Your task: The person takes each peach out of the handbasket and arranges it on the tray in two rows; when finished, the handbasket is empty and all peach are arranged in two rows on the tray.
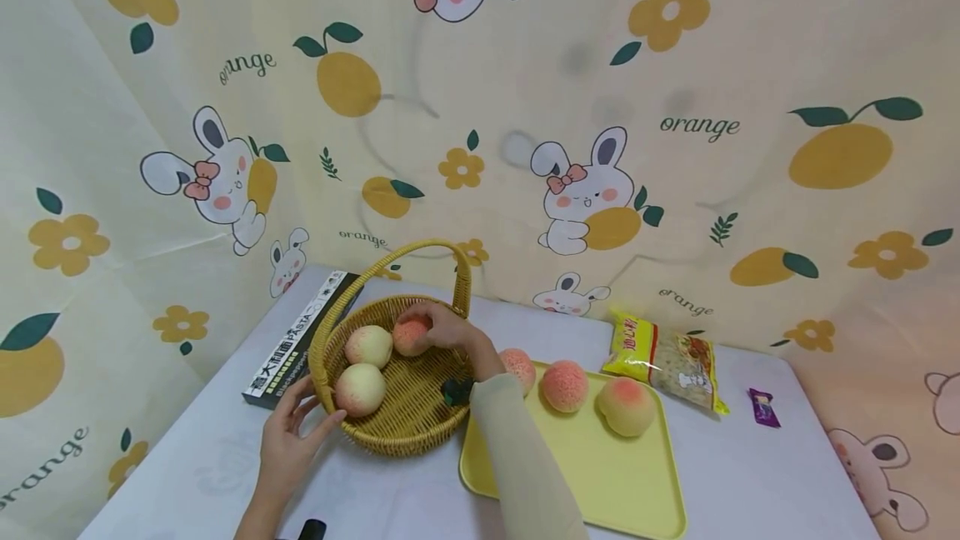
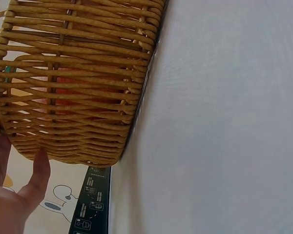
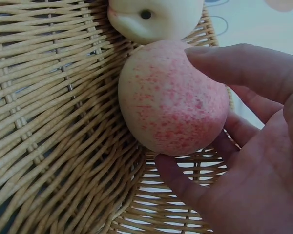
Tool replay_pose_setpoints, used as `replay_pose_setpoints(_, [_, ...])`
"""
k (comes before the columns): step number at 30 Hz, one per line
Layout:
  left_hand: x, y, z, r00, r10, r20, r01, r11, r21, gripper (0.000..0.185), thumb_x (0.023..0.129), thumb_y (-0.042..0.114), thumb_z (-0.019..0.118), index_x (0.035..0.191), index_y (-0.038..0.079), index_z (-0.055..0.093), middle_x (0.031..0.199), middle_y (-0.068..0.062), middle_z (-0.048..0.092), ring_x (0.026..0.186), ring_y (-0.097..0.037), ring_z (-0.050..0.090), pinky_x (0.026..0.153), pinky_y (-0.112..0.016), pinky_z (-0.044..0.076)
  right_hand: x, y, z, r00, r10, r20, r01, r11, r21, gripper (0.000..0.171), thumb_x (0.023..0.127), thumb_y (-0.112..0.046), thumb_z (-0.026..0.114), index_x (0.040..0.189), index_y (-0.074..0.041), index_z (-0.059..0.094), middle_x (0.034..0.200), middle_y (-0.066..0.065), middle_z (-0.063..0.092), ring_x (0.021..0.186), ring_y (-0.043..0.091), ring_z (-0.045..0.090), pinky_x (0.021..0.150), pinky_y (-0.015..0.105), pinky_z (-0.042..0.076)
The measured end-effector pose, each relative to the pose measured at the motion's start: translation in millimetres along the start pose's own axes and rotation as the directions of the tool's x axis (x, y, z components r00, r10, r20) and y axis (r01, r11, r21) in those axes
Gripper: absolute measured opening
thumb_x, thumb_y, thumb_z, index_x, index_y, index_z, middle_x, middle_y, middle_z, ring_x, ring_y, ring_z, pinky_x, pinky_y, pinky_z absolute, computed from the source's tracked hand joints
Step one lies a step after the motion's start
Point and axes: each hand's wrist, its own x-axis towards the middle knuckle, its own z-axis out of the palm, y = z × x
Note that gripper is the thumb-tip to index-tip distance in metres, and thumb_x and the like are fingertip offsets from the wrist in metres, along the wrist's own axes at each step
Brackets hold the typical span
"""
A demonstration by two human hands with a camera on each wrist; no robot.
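Observation:
A wicker basket (image 1: 405,438) with a tall arched handle stands on the table. My left hand (image 1: 288,440) holds its left side near the foot of the handle, and in the left wrist view one finger presses the woven wall. Inside the basket, my right hand (image 1: 450,330) grips a reddish speckled peach (image 3: 171,105) between thumb and fingers, low against the back right wall. Two paler peaches, one behind (image 1: 369,347) and one in front (image 1: 361,390), lie at the basket's left. In the right wrist view, a pale peach (image 3: 156,19) touches or nearly touches the held one.
Right of the basket, a yellow tray (image 1: 600,482) bears three peaches (image 1: 565,386) along its back. Behind it lies a yellow noodle packet (image 1: 667,361), with a small purple wrapper (image 1: 764,407) farther right. A black pasta box (image 1: 288,357) lies left of the basket. Patterned cloth hangs behind.

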Motion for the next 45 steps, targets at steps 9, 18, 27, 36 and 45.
replay_pose_setpoints(9, [-0.2,-0.9,-0.2,1.0,0.009,-0.003,-0.009,0.999,-0.038,0.067,0.075,-0.01,0.082,0.135,0.002,0.055,0.122,-0.011,0.06,0.111,-0.003,0.055,0.096,-0.01,0.049,1.2,2.2,2.3,1.0,-0.019,0.007,0.019,1.0,-0.003,0.052,0.08,0.011,0.066,0.131,0.003,0.061,0.142,0.015,0.052,0.133,0.028,0.044,0.108,0.032,0.044])
replay_pose_setpoints(18, [0.2,-0.5,-1.5,1.0,0.003,0.0,-0.003,1.0,-0.017,0.068,0.075,-0.009,0.082,0.135,0.002,0.054,0.122,-0.008,0.06,0.111,-0.002,0.054,0.096,-0.01,0.048,3.8,8.4,3.9,0.998,-0.057,0.03,0.059,0.996,-0.061,0.058,0.077,0.017,0.061,0.133,0.002,0.059,0.142,0.015,0.051,0.133,0.029,0.043,0.11,0.032,0.041])
replay_pose_setpoints(27, [-0.4,-0.6,-1.6,1.0,0.007,0.008,-0.007,1.0,-0.008,0.066,0.076,-0.007,0.082,0.135,0.001,0.054,0.123,-0.013,0.06,0.111,-0.002,0.054,0.097,-0.01,0.049,2.8,10.7,4.8,0.999,-0.035,0.02,0.036,0.998,-0.044,0.06,0.076,0.015,0.061,0.134,-0.002,0.06,0.142,0.013,0.052,0.131,0.028,0.044,0.105,0.032,0.043])
replay_pose_setpoints(36, [0.7,-3.0,-1.9,1.0,-0.015,0.012,0.015,1.0,0.004,0.066,0.077,-0.004,0.083,0.136,0.003,0.054,0.125,-0.008,0.06,0.112,-0.003,0.054,0.097,-0.012,0.049,4.2,14.7,5.9,1.0,-0.016,0.009,0.016,0.999,-0.032,0.059,0.079,0.012,0.061,0.135,-0.005,0.06,0.143,0.013,0.049,0.129,0.028,0.045,0.105,0.034,0.044])
replay_pose_setpoints(45, [0.6,-2.9,-1.9,1.0,-0.002,0.015,0.002,1.0,-0.005,0.065,0.076,-0.005,0.082,0.135,0.001,0.054,0.126,-0.017,0.06,0.11,-0.003,0.054,0.096,-0.011,0.049,1.4,13.5,5.0,0.998,-0.061,0.003,0.06,0.998,0.018,0.057,0.077,0.014,0.064,0.133,0.0,0.061,0.14,0.012,0.055,0.124,0.024,0.05,0.1,0.027,0.047])
